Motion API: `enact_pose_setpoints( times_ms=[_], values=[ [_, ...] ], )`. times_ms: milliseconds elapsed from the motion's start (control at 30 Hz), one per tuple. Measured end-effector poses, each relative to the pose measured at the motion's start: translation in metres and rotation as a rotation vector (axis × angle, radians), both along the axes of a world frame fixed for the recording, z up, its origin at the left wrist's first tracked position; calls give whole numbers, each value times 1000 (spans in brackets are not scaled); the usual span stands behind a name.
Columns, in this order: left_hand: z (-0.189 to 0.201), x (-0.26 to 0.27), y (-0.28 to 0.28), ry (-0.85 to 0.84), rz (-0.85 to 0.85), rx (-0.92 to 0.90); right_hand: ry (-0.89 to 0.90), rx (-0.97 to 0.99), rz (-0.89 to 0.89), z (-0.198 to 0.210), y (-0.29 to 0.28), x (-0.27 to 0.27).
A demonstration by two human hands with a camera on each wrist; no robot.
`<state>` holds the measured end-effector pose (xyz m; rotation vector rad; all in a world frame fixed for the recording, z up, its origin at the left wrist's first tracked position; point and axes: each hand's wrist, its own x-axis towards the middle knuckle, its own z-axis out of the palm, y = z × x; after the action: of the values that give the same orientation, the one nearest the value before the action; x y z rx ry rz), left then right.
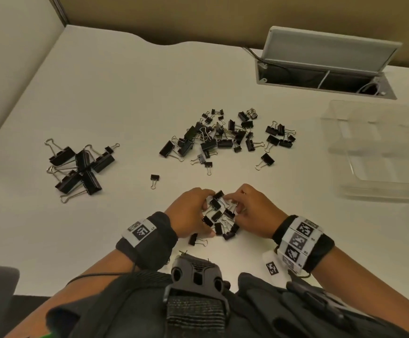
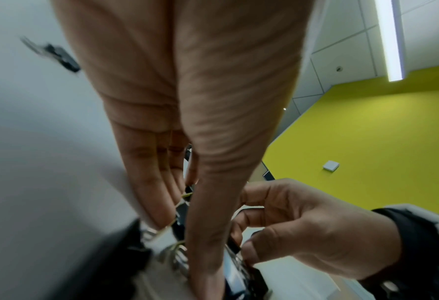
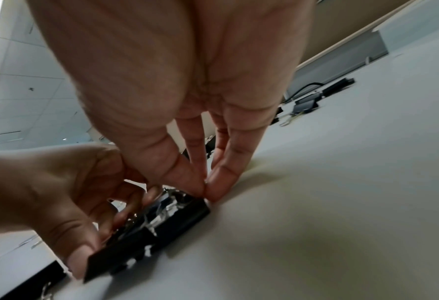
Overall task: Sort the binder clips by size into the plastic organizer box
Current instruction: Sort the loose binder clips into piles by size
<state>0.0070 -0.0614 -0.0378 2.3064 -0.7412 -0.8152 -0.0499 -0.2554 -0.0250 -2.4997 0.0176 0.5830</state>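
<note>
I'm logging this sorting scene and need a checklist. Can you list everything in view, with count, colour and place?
Large black metal binder clips: about six, black with silver handles, heaped at the table's left.
Mixed binder clips: dozens, black, some larger, some smaller, scattered pile at centre.
Small binder clips: about ten, black, cluster near the table's front edge, between the hands.
Lone small clip: one, black, between the left heap and the centre pile.
Clear plastic organizer box: one, transparent, at right; no clips visible inside.
Cable hatch: one, grey, lid raised, far right.
White table: one.
Left hand: curled around the small cluster.
Right hand: curled against the same cluster.
</note>
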Motion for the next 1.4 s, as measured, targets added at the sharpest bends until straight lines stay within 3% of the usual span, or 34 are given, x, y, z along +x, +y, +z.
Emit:
enact_pose_setpoints(
  times_ms=[300,533,767,933,1067,1400],
  values=[
    [5,11,-21,-25,9,-5,-21,-40,16,11,-26,15],
    [17,61,-7,-288,198,115,11,-130,142,22,-14,70],
    [17,74,-11,-215,129,242,16,-243,247,21,8,95],
    [35,73,32,-223,380,-8,1,-254,324,21,26,91],
    [32,76,86,-200,573,0,-18,-251,389,25,55,95],
    [24,72,131,-152,520,21,-62,-173,353,29,136,118]
  ],
)
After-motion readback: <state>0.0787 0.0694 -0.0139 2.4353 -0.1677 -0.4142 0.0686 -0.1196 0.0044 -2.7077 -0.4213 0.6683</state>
